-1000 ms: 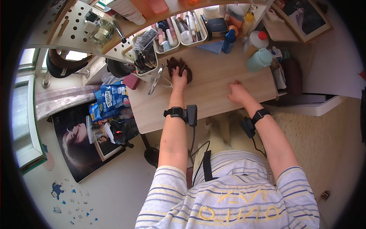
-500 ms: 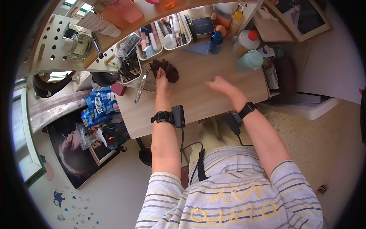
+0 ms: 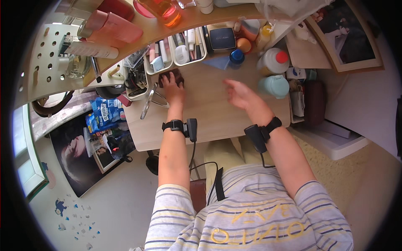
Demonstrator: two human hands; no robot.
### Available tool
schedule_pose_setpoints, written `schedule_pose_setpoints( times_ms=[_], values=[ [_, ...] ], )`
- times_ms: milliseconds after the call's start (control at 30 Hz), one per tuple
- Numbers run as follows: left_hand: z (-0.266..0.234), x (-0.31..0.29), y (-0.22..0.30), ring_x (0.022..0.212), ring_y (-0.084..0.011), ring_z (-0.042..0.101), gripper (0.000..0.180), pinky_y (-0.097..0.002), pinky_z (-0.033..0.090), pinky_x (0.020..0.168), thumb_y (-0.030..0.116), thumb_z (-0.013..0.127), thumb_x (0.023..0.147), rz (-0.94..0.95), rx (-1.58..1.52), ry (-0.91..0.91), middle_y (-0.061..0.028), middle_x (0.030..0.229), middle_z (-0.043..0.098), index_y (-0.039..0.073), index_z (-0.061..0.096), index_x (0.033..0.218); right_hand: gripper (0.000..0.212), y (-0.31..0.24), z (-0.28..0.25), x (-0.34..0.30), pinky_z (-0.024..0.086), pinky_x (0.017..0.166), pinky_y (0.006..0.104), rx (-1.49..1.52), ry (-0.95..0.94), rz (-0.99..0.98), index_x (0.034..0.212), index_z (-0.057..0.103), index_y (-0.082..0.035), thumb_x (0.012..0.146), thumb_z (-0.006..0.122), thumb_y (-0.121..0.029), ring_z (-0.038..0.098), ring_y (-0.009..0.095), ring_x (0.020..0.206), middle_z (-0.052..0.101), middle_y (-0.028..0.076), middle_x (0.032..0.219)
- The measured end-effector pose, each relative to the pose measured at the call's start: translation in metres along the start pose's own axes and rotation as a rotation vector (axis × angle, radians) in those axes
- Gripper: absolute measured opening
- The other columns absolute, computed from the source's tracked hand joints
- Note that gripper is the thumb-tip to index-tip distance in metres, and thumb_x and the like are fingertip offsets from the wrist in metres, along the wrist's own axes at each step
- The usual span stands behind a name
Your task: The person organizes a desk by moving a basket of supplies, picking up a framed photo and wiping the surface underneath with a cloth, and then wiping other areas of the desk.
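Observation:
My left hand lies over a dark brown ruffled scrunchie, its fingers bent over it and partly covering it. The scrunchie rests on the light wooden desk, close in front of a white tray of cosmetics. Just left of that hand, a round tabletop mirror stands tilted, seen nearly edge-on. Over the middle right of the desk hovers my right hand, fingers loosely extended and holding nothing. Nearest to it are a blue-capped bottle and a pale turquoise lidded container.
A second white tray holds tubes and brushes, with a black compact beside it. A white bottle with a red cap stands at the back right. Above the desk's rear runs a shelf loaded with bottles. Blue packets hang left of the desk.
My left hand has spread over the scrunchie, which now sits nearer the white tray and looks more bunched. My right hand's fingers have loosened outward. The whole view has shifted slightly.

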State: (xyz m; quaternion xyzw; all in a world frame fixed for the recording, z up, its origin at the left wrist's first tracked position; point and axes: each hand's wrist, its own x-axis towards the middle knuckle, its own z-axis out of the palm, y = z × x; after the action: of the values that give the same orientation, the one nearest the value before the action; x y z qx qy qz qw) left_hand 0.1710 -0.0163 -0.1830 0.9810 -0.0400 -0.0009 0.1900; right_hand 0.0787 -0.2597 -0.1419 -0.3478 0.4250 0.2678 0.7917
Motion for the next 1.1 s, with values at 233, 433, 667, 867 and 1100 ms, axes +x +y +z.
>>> schedule_pose_setpoints(
  times_ms=[233,433,667,867,1100],
  values=[
    [-0.015,0.045,-0.009,0.120,-0.0397,0.043,0.043,-0.0459,0.040,0.097,0.022,0.065,0.083,-0.043,0.139,-0.097,-0.0203,0.131,0.045,0.006,0.054,0.121,0.064,-0.001,0.000,-0.022,0.001,0.114,0.0424,-0.031,-0.119,0.077,0.147,0.027,-0.017,0.092,0.049,-0.043,0.003,0.026,0.144,0.007,0.015,0.156],
    [-0.010,0.002,-0.006,0.128,-0.0452,0.035,0.059,-0.0445,0.037,0.103,0.024,0.064,0.083,0.047,0.214,-0.032,-0.0261,0.140,0.034,0.006,0.043,0.136,0.071,0.011,0.018,-0.037,0.001,0.113,0.0440,-0.206,-0.133,-0.069,0.148,0.024,-0.014,0.092,0.050,-0.048,0.003,0.026,0.143,0.008,0.013,0.156],
    [-0.017,-0.062,0.025,0.132,-0.0400,0.032,0.064,-0.0442,0.035,0.105,0.017,0.067,0.077,0.251,0.075,-0.145,-0.0236,0.142,0.035,0.009,0.043,0.136,0.065,0.016,0.016,-0.022,0.003,0.110,0.0532,-0.358,-0.128,-0.053,0.145,0.032,-0.012,0.092,0.049,-0.048,0.009,0.024,0.141,0.019,0.007,0.154],
    [-0.045,-0.131,0.000,0.132,-0.0366,0.034,0.061,-0.0446,0.037,0.103,0.008,0.065,0.073,0.475,0.011,-0.213,-0.0207,0.141,0.037,0.010,0.048,0.132,0.073,0.014,0.018,-0.022,0.012,0.110,0.0523,-0.486,-0.027,-0.087,0.145,0.030,-0.007,0.090,0.051,-0.050,0.013,0.030,0.141,0.020,0.013,0.154],
    [-0.104,-0.163,-0.087,0.130,-0.0349,0.037,0.064,-0.0450,0.036,0.104,0.005,0.065,0.070,0.421,0.036,-0.209,-0.0174,0.140,0.041,0.012,0.049,0.131,0.072,0.019,0.028,-0.032,0.013,0.109,0.0541,-0.550,0.127,-0.083,0.145,0.030,-0.007,0.090,0.052,-0.049,0.013,0.031,0.142,0.022,0.013,0.153]
  ],
)
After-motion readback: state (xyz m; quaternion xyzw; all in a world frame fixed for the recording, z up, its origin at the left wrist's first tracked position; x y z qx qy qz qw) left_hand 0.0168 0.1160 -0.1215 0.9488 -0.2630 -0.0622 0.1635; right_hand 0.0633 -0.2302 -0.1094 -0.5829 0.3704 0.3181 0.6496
